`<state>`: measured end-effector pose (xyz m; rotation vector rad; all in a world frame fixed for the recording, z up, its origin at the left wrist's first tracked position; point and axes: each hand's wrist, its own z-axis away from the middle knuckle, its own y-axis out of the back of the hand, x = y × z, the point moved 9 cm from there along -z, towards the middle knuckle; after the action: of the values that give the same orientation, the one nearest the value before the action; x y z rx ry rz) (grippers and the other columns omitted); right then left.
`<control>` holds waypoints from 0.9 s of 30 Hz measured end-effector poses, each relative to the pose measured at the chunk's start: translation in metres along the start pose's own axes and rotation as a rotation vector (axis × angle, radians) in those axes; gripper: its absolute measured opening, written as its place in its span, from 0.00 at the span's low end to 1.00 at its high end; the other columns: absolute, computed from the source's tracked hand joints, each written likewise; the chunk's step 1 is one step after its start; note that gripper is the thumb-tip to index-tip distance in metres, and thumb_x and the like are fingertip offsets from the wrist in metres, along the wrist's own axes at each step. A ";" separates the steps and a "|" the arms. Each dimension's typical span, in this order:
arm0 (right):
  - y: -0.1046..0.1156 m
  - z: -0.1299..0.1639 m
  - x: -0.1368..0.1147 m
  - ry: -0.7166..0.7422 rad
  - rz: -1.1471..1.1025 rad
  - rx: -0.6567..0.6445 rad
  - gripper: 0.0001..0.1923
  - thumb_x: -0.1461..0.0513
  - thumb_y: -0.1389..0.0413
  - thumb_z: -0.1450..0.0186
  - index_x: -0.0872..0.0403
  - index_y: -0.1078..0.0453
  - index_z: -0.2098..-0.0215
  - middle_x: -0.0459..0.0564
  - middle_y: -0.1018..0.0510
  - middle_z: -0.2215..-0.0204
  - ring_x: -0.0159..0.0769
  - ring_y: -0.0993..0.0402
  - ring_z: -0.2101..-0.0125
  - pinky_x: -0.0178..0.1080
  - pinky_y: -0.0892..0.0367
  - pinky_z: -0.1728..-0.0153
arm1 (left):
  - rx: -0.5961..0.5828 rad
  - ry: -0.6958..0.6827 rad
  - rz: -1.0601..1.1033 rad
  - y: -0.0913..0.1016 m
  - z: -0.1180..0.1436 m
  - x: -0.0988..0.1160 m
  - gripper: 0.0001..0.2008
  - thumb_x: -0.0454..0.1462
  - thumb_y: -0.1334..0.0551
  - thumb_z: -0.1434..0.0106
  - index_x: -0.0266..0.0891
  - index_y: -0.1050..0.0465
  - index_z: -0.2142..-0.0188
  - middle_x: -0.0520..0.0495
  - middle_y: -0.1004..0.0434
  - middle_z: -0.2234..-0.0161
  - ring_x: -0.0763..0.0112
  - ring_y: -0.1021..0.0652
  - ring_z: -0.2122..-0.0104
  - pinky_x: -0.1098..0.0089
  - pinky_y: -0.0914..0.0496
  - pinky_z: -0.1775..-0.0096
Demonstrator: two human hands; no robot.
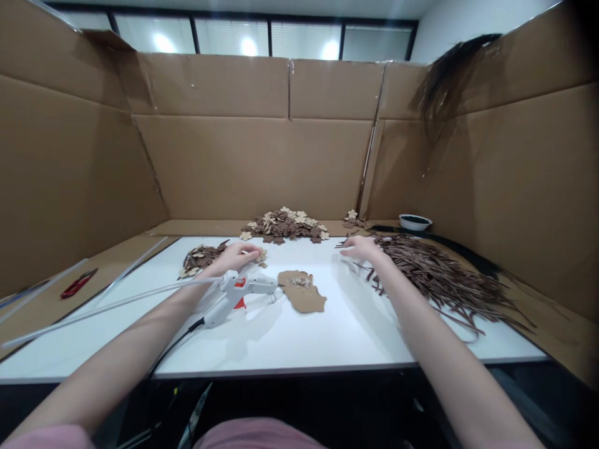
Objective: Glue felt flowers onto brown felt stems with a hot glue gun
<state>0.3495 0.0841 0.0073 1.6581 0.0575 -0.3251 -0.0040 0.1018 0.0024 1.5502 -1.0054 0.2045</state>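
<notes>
Cardboard walls (243, 162) ring my white bench (327, 330). Strips (444, 277) lie heaped at right, my right hand (360, 249) open, fingers touching them. Petals (203, 257) sit left, my left hand (241, 254) curled over them. Glue gun (241, 292) lies just nearer me.

- White desk (327, 337), walled by cardboard.
- Glue gun (241, 293) and brown cut-out sheet (304, 296) at centre.
- Flower-shaped pieces heaped at rear (285, 226) and left (201, 257).
- Brown strips (444, 277) piled right.
</notes>
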 end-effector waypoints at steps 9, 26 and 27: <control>0.000 0.018 0.056 0.074 0.091 -0.371 0.09 0.64 0.34 0.60 0.55 0.23 0.78 0.49 0.20 0.73 0.41 0.24 0.69 0.35 0.34 0.69 | 0.047 -0.069 -0.369 0.001 -0.006 -0.015 0.16 0.44 0.42 0.43 0.41 0.19 0.63 0.41 0.23 0.55 0.49 0.29 0.51 0.54 0.40 0.47; -0.004 0.036 -0.150 0.730 -0.647 -0.366 0.18 0.49 0.39 0.47 0.57 0.28 0.72 0.48 0.24 0.78 0.32 0.30 0.75 0.34 0.36 0.73 | -0.136 -0.108 0.372 -0.016 0.006 0.042 0.24 0.51 0.39 0.41 0.41 0.27 0.49 0.43 0.27 0.46 0.56 0.28 0.48 0.62 0.33 0.50; -0.004 0.037 -0.161 0.756 -0.651 -0.354 0.18 0.49 0.38 0.47 0.56 0.27 0.72 0.48 0.25 0.79 0.32 0.31 0.76 0.34 0.37 0.74 | -0.145 -0.107 0.397 -0.018 0.007 0.045 0.25 0.51 0.40 0.40 0.42 0.29 0.48 0.43 0.28 0.45 0.56 0.28 0.48 0.62 0.32 0.50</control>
<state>0.1882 0.0732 0.0395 1.2880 1.1697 -0.1396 0.0328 0.0732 0.0163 1.2300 -1.3789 0.3186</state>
